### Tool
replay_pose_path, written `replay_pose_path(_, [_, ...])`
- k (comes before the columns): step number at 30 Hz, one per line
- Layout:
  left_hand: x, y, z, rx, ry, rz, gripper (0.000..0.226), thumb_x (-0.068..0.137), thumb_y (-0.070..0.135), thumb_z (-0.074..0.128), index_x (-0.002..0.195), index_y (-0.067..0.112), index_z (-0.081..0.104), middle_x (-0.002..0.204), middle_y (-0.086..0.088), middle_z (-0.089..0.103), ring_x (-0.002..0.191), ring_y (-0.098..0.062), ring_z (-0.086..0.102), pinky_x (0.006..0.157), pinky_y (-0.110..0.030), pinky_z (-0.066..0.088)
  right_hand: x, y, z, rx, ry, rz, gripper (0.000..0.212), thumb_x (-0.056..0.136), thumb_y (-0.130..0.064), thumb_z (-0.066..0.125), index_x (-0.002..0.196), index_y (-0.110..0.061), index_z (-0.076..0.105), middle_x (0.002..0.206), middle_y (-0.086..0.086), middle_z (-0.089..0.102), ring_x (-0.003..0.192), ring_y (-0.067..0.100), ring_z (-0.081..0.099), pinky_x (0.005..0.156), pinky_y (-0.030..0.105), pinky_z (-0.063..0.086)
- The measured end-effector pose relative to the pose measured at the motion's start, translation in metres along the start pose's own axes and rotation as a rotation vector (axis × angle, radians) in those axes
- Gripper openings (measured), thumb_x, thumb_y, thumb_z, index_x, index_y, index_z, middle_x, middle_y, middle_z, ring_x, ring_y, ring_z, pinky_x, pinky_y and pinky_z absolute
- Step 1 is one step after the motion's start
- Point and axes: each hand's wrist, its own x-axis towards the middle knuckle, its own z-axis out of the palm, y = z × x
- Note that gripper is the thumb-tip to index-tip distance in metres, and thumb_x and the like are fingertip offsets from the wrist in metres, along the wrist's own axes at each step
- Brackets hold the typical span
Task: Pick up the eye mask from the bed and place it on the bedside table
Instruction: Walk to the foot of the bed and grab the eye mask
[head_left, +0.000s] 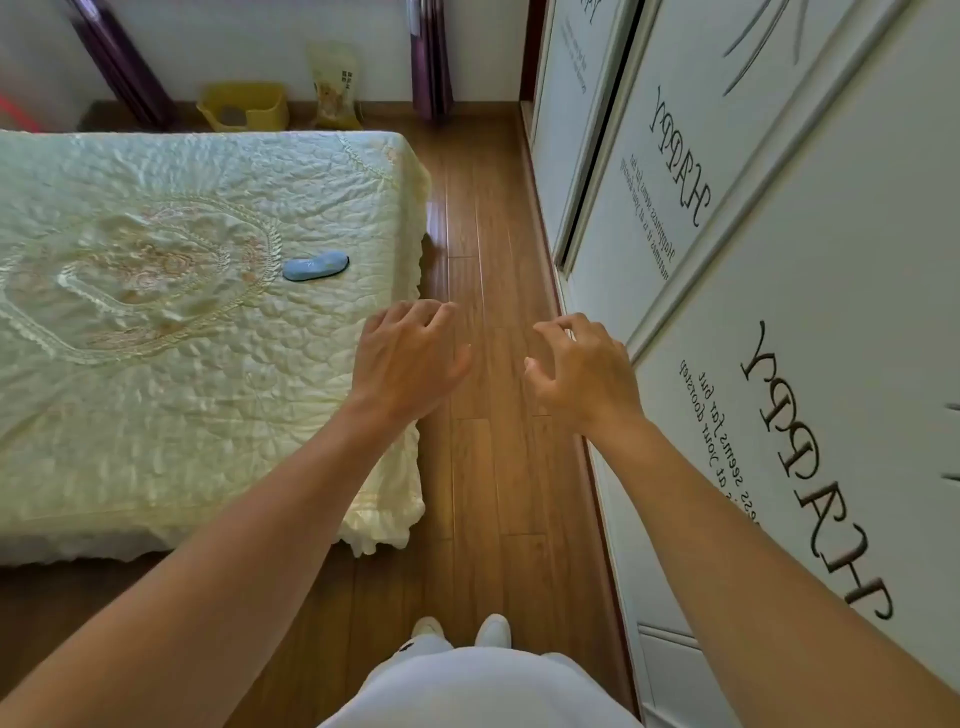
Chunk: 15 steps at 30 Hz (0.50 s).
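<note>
A light blue eye mask (315, 265) lies flat on the bed (171, 364), on the pale quilted cover near the bed's right edge. My left hand (407, 356) hovers over the bed's right edge, nearer to me than the mask, fingers spread and empty. My right hand (581, 370) is held out over the wooden floor beside the wardrobe, fingers curled apart, holding nothing. No bedside table is in view.
A strip of wooden floor (488, 260) runs between the bed and the white wardrobe doors (779, 260) on the right. At the far wall stand a yellow stool (244, 106), a plastic bag (335, 88) and purple curtains (431, 62).
</note>
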Motion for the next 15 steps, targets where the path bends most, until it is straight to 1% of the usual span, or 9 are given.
replay_pose_path(4, [0.012,0.011,0.002,0.015,0.003,0.017,0.051,0.089,0.048,0.05,0.132,0.021,0.054,0.13,-0.002,0.064,0.119,-0.028,0.058,0.1,-0.045,0.042,0.007,0.013,-0.006,0.012,0.019,0.009,0.042,0.093,-0.033,0.063,0.13,-0.013,0.063,0.128,0.012,0.066,0.117,0.032,0.062,0.097,0.049,0.049])
replay_pose_path(7, [0.025,0.017,0.005,0.012,-0.003,0.017,0.053,0.089,0.049,0.048,0.133,0.02,0.053,0.131,-0.002,0.064,0.12,-0.027,0.057,0.101,-0.045,0.042,0.017,0.02,-0.006,0.01,-0.006,0.012,0.043,0.093,-0.033,0.063,0.131,-0.013,0.063,0.129,0.013,0.066,0.117,0.033,0.062,0.097,0.049,0.049])
replay_pose_path(15, [0.062,0.007,0.014,0.019,-0.003,0.007,0.05,0.09,0.048,0.05,0.132,0.022,0.053,0.132,-0.002,0.063,0.12,-0.027,0.058,0.101,-0.045,0.044,0.06,0.029,0.001,0.011,-0.033,0.007,0.043,0.094,-0.035,0.062,0.132,-0.014,0.062,0.129,0.012,0.065,0.118,0.032,0.061,0.097,0.047,0.049])
